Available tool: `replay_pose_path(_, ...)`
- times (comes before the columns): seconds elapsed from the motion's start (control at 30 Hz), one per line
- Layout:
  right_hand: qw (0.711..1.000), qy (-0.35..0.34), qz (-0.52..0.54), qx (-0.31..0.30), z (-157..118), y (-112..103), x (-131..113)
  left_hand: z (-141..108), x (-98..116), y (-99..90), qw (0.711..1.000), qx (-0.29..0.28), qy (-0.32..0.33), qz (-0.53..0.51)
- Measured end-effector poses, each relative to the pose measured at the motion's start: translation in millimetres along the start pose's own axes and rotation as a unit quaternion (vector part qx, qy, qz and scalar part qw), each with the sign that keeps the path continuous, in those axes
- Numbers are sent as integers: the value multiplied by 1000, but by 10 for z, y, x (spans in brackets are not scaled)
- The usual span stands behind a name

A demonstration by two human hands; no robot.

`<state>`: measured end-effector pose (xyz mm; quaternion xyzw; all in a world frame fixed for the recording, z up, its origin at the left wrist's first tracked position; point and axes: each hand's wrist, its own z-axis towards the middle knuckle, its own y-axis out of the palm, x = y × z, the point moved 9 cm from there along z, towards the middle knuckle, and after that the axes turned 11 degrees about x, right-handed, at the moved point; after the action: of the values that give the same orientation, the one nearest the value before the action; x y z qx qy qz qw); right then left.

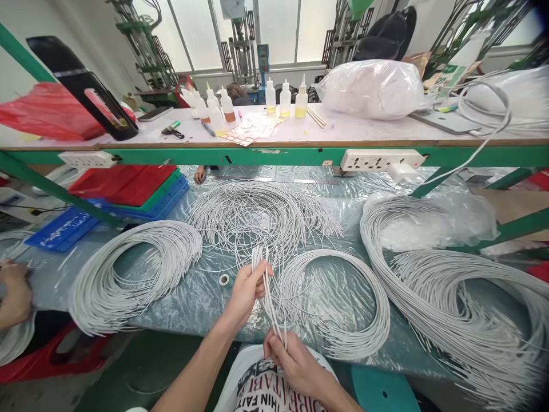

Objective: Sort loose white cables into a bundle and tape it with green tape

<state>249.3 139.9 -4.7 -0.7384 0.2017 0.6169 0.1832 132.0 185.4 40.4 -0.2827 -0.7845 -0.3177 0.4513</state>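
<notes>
My left hand (247,288) is closed round a small bunch of white cables (269,303), whose upper ends stick out above the fingers. Lower down, close to my shirt, my right hand (291,356) pinches the same bunch. Just beyond the hands a large tangled heap of white cables (253,214) lies on the plastic-covered table (223,312). A looser ring of cables (377,303) rests to the right of my hands, and a thick coil (137,274) sits to the left. Beside my left hand is a small white roll (223,280).
More long cable bundles (429,297) cover the right side. Stacked plastic trays (141,191) stand at the back left. Overhead runs a green-framed shelf (240,156) with power strips (381,160) and small bottles (285,100). Another person's arm (15,294) shows at the left edge, and a hand (199,174) beyond the heap.
</notes>
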Motion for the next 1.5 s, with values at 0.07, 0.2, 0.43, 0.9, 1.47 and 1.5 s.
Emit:
replay_pose_path(0.07,1000,10,28,-3,4,-13,7,14,-30,4,999,15,-6,-27)
replay_pose_path(0.2,995,36,81,35,10,-203,63,72,15,-47,994,72,24,-83)
replay_pose_path(0.43,948,56,213,231,72,-1025,263,179,375,-445,980,86,29,-176)
replay_pose_path(0.9,971,24,65,229,387,-469,-139,-114,-260,139,984,12,85,158)
replay_pose_path(1.47,994,1,-109,4,547,-320,-165,-467,779,-1190,965,213,143,-54)
replay_pose_path(1.5,992,-39,-116,-38,580,-132,-342,-527,904,-1175,967,204,136,-71)
